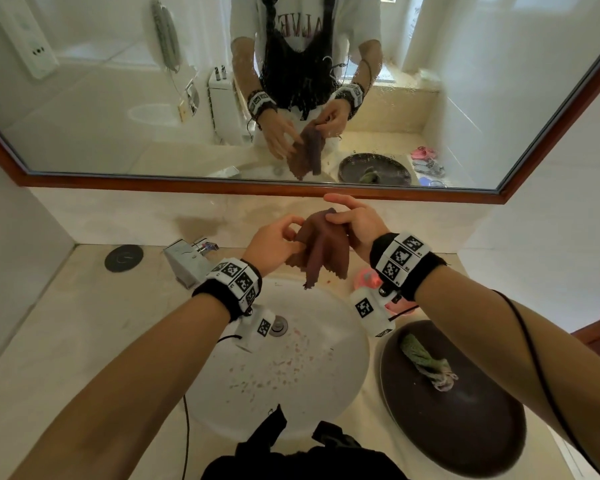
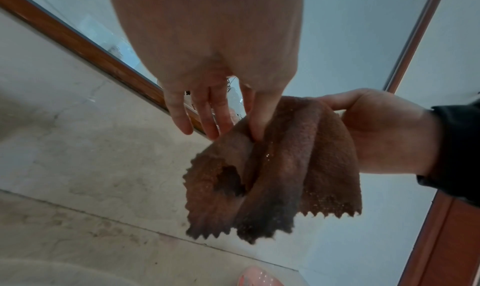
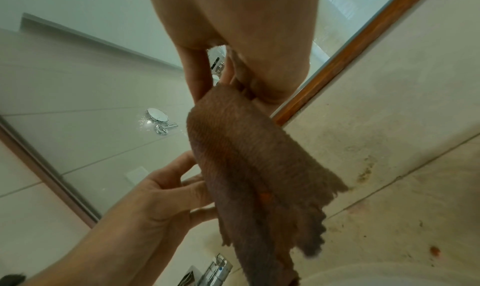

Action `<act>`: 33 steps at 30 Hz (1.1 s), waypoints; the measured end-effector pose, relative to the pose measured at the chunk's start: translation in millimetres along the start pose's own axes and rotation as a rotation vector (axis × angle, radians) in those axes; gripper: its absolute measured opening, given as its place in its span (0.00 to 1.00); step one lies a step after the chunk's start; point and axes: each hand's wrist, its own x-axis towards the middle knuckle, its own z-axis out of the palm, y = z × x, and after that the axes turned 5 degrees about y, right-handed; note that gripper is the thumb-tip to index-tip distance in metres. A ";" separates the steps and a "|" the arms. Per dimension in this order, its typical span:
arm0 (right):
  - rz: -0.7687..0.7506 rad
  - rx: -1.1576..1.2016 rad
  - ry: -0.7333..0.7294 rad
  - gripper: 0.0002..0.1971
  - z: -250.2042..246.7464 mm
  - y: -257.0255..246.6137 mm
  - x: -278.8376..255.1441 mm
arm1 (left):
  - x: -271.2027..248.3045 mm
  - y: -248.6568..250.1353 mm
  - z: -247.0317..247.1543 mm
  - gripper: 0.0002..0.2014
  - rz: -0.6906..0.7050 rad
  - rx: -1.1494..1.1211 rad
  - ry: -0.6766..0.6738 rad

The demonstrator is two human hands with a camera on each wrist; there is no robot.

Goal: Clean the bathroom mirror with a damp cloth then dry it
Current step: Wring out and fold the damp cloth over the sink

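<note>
A brown cloth [image 1: 323, 251] with zigzag edges hangs in folds above the white basin [image 1: 329, 386], just below the wood-framed mirror [image 1: 118, 98]. My left hand [image 1: 291, 235] pinches a fold on the cloth's left side. My right hand [image 1: 338, 218] grips its top, with the forefinger sticking out toward the mirror frame. In the left wrist view my left hand [image 2: 255, 124] pinches the cloth [image 2: 285, 167] while three fingers hang straight. In the right wrist view my right hand [image 3: 228, 82] pinches the cloth [image 3: 246, 167] at its top. Water drops speckle the mirror's lower part.
A chrome faucet [image 1: 187, 261] stands left of the basin, which has reddish specks in it. A dark round bowl [image 1: 465, 427] at the right holds a twisted green cloth [image 1: 426, 365]. A pink object [image 1: 364, 277] lies behind my right wrist. A dark round cap [image 1: 123, 258] sits on the left counter.
</note>
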 end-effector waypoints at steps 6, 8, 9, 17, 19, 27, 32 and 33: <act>-0.056 -0.088 -0.018 0.24 -12.9 -4.6 -9.0 | 10.5 1.2 1.2 0.15 0.005 0.098 0.077; -0.079 -0.150 -0.008 0.23 -18.2 -3.9 -8.5 | 13.2 3.8 -1.2 0.15 0.013 0.112 0.087; -0.096 -0.201 0.004 0.23 -21.2 -2.6 -7.0 | 15.1 4.8 -2.8 0.15 0.025 0.116 0.087; -0.310 -0.726 0.203 0.12 -35.1 9.6 -5.4 | 26.2 16.6 1.0 0.17 0.051 0.193 0.023; -0.317 -0.675 0.261 0.12 -36.1 8.7 -6.2 | 26.4 18.4 5.2 0.18 0.044 0.184 0.014; -0.321 -0.705 0.306 0.08 -47.9 5.8 -11.9 | 30.4 26.3 14.5 0.20 0.043 0.213 -0.019; -0.387 -0.760 0.261 0.04 -52.4 2.4 -12.8 | 23.6 32.0 24.5 0.12 0.017 0.168 -0.088; -0.388 -0.752 0.248 0.04 -53.3 2.0 -11.7 | 21.7 32.5 27.3 0.11 0.002 0.173 -0.133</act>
